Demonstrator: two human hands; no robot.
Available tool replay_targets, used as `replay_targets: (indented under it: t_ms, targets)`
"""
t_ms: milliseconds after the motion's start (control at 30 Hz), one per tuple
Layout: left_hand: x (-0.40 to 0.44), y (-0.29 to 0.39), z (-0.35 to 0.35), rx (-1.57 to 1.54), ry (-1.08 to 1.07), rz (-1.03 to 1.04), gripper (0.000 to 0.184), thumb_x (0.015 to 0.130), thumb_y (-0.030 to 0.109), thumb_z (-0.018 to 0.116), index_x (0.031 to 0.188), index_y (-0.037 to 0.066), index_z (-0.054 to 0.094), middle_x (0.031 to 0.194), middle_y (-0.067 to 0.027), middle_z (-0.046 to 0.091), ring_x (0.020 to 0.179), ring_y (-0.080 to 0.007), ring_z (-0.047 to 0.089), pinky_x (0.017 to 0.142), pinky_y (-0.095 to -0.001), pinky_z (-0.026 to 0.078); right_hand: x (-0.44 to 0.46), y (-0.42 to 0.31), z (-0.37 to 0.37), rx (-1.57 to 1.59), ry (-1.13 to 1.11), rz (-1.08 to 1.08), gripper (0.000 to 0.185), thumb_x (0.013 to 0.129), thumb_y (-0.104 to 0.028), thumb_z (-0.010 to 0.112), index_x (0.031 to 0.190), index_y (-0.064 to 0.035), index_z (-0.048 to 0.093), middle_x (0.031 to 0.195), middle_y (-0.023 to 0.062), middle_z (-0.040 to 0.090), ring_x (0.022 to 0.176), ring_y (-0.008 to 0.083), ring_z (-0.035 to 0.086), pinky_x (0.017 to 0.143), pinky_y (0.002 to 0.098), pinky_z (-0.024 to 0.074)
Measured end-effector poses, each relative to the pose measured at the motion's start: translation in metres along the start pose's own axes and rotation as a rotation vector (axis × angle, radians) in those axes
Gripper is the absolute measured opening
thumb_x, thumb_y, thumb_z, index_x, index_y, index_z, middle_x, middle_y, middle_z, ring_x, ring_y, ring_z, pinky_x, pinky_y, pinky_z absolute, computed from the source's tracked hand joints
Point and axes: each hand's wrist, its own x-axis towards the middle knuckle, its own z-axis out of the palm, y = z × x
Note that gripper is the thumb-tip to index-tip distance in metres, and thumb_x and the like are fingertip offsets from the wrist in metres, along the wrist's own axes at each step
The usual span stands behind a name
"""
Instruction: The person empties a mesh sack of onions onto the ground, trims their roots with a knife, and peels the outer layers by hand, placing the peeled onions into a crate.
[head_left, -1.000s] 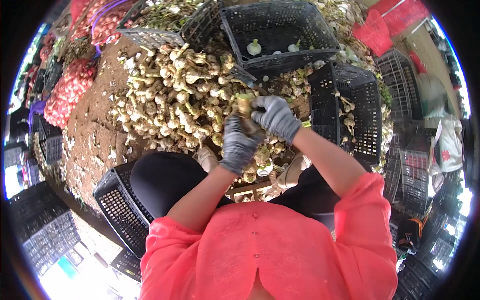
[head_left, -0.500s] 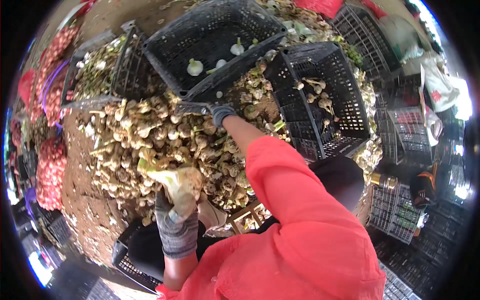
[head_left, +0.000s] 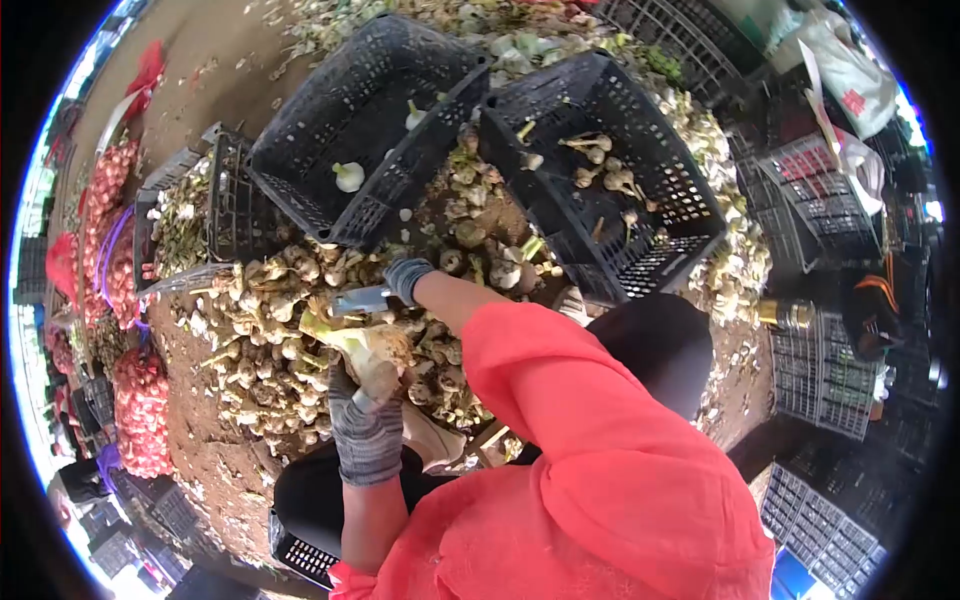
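My left hand [head_left: 368, 432], in a grey glove, is closed around a large garlic bulb [head_left: 375, 350] whose thick stem points up and left. Just above it, my right hand [head_left: 408, 279], also gloved, grips a tool with a flat metal blade [head_left: 360, 301]. The blade lies close over the stem; whether they touch cannot be made out. Beneath both hands spreads a heap of untrimmed garlic [head_left: 262, 365].
A black crate [head_left: 290, 190] with a few white bulbs stands beyond the hands. Right of it, another black crate [head_left: 560, 225] holds several stemmed bulbs. A crate of trimmings [head_left: 222, 200] and a red net sack [head_left: 142, 410] are at left.
Since the earliest frame my hands have separated, and the blade now shows in my right hand. Over the last half second that hand moved down, bringing the blade near the bulb's stem. The view has turned.
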Motion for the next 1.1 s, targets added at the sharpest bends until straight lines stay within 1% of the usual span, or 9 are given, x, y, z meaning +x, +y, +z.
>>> replay_targets:
  t_ms: [200,233,433,533,700,767,800,900,1100]
  targets:
    - [0.006,0.0,0.012,-0.065,-0.094,-0.009,0.041,0.069,0.004,0.06,0.107,0.0,0.045,0.101,-0.0128,0.052,0.088,-0.0245,0.055,0.075,-0.035,0.048,-0.113,0.018,-0.098,-0.549,0.106,-0.336,0.028,0.058,-0.009,0.057,0.086,-0.0035,0.058,0.083,0.0107,0.056,0.087,0.0238,0.053,0.066,0.0385,0.0476]
    - [0.003,0.001,0.013,0.024,-0.061,0.015,0.045,0.067,0.007,0.063,0.107,0.0,0.044,0.101,-0.0122,0.052,0.088,-0.0248,0.054,0.075,-0.0366,0.048,-0.151,0.034,-0.126,-0.267,0.189,-0.436,0.031,0.06,-0.008,0.055,0.091,-0.0066,0.056,0.087,0.0099,0.055,0.086,0.0251,0.053,0.07,0.0388,0.046]
    - [0.001,-0.006,0.009,0.111,-0.156,0.1,0.053,0.063,0.013,0.065,0.109,0.003,0.042,0.097,-0.0109,0.053,0.081,-0.0242,0.057,0.065,-0.0342,0.051,-0.327,0.17,-0.116,0.147,0.906,0.245,0.044,0.068,-0.01,0.057,0.111,-0.0055,0.047,0.097,0.0141,0.055,0.082,0.0264,0.055,0.077,0.031,0.0443]
    - [0.003,-0.011,0.006,0.021,-0.116,-0.014,0.069,0.055,0.005,0.066,0.114,0.003,0.032,0.094,-0.0138,0.051,0.081,-0.0259,0.056,0.064,-0.0353,0.051,-0.367,0.271,-0.025,0.174,0.84,0.551,0.038,0.076,-0.02,0.054,0.111,-0.0054,0.047,0.092,0.0167,0.056,0.08,0.0271,0.057,0.071,0.0327,0.046]
    - [0.0,-0.017,0.011,0.056,-0.049,-0.054,0.065,0.056,0.005,0.067,0.113,0.005,0.036,0.096,-0.0113,0.052,0.082,-0.024,0.056,0.064,-0.0349,0.052,-0.378,0.264,-0.004,0.236,0.103,0.82,0.044,0.083,-0.039,0.04,0.112,-0.0068,0.047,0.107,0.0134,0.053,0.094,0.0292,0.052,0.079,0.0373,0.0416]
    - [0.005,-0.019,0.008,0.019,-0.085,-0.103,0.064,0.057,0.004,0.068,0.113,0.006,0.037,0.096,-0.0107,0.052,0.083,-0.0231,0.056,0.064,-0.0345,0.052,-0.356,0.291,0.018,0.218,0.151,0.879,0.034,0.08,-0.034,0.048,0.103,-0.0085,0.052,0.093,0.0148,0.057,0.086,0.0303,0.054,0.074,0.0372,0.0428]
    - [0.003,-0.025,0.016,0.185,0.031,0.013,0.034,0.083,0.033,0.041,0.106,0.007,0.045,0.091,-0.0088,0.056,0.077,-0.0227,0.057,0.06,-0.0345,0.051,-0.347,0.298,0.022,0.207,0.175,0.902,0.03,0.078,-0.031,0.052,0.098,-0.0093,0.055,0.086,0.0155,0.059,0.082,0.0308,0.056,0.072,0.0371,0.0433]
    - [0.023,-0.036,-0.022,-0.24,-0.029,-0.19,0.041,0.085,0.032,0.041,0.113,0.003,0.038,0.107,-0.0165,0.048,0.091,-0.0315,0.051,0.075,-0.0436,0.047,-0.346,0.265,0.002,-0.118,0.109,0.729,0.028,0.083,-0.027,0.041,0.104,-0.0108,0.049,0.106,0.0133,0.053,0.094,0.03,0.053,0.077,0.0363,0.0435]
    - [0.02,-0.032,0.013,-0.132,-0.29,0.023,0.036,0.083,0.025,0.044,0.114,0.005,0.04,0.106,-0.0089,0.048,0.095,-0.0206,0.046,0.078,-0.0359,0.04,-0.325,0.305,0.002,0.089,0.439,0.49,0.032,0.081,-0.025,0.046,0.107,-0.0068,0.048,0.102,0.0116,0.053,0.088,0.0251,0.053,0.073,0.0346,0.0441]
